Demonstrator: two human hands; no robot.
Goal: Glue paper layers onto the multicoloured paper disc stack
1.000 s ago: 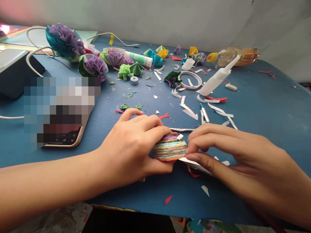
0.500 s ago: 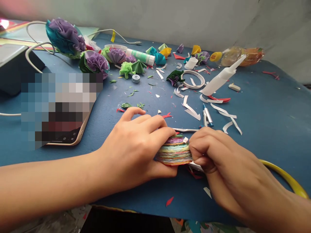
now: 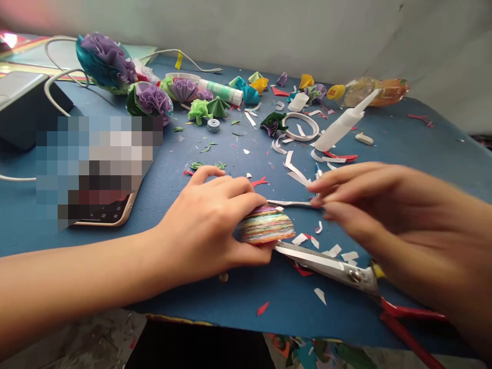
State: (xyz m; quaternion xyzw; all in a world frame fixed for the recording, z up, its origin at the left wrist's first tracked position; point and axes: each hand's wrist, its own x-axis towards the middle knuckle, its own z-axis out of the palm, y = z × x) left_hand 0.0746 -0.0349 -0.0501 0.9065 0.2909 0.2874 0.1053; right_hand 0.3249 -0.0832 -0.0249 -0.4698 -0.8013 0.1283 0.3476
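Observation:
My left hand [image 3: 215, 220] is wrapped round a stack of layered coloured paper [image 3: 269, 225] near the table's front edge, its thumb below and its fingers over the top. A small white scrap lies on top of the stack. To the right, my right hand [image 3: 326, 200] is raised, thumb and fingertips close together; whatever may be between them is too small to make out. Beneath it lie scissors [image 3: 338, 269] with red handles, their blade tips reaching the stack. A thin metal tool [image 3: 292, 203] lies just behind the stack.
A phone [image 3: 125, 215] lies at the left. Behind are paper flowers [image 3: 105, 61], a glue stick [image 3: 221, 92], a tape ring [image 3: 302, 126], a white glue bottle [image 3: 338, 128] and a plastic bottle [image 3: 372, 91]. Paper scraps litter the blue table [image 3: 426, 154].
My right hand has moved away from the stack, rising slightly, and its fist has loosened, uncovering the scissors and white scraps. My left hand still holds the stack.

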